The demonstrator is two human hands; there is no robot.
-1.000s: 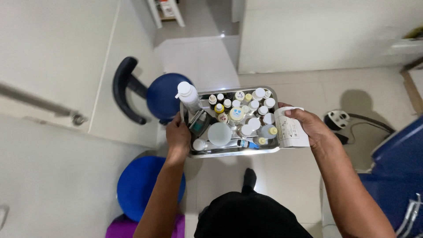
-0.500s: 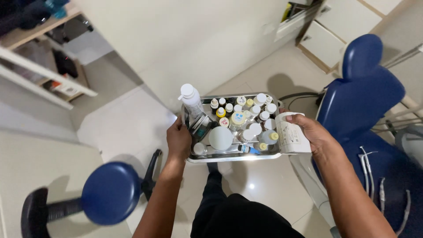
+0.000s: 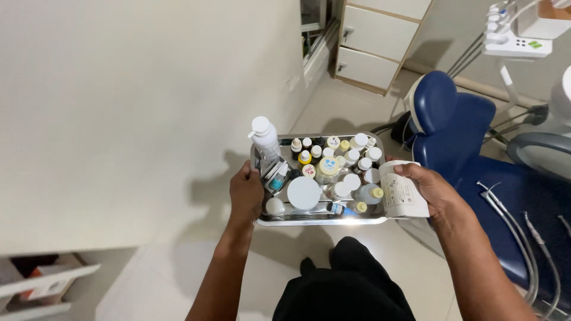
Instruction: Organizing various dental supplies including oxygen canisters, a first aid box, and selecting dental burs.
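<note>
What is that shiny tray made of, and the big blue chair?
The tray looks like polished metal, probably steel: its rim gleams and mirrors the bottles. The blue chair seems padded and covered in smooth vinyl or leather-like material, with a soft sheen; which one is unclear. The left hand grips the tray's edge.

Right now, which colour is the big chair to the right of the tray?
The chair is dark blue, seen best in the head view.

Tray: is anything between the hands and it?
No. The left hand grips the left rim of the tray directly. The right hand is at the right end, pressing a white container against the tray.
</note>
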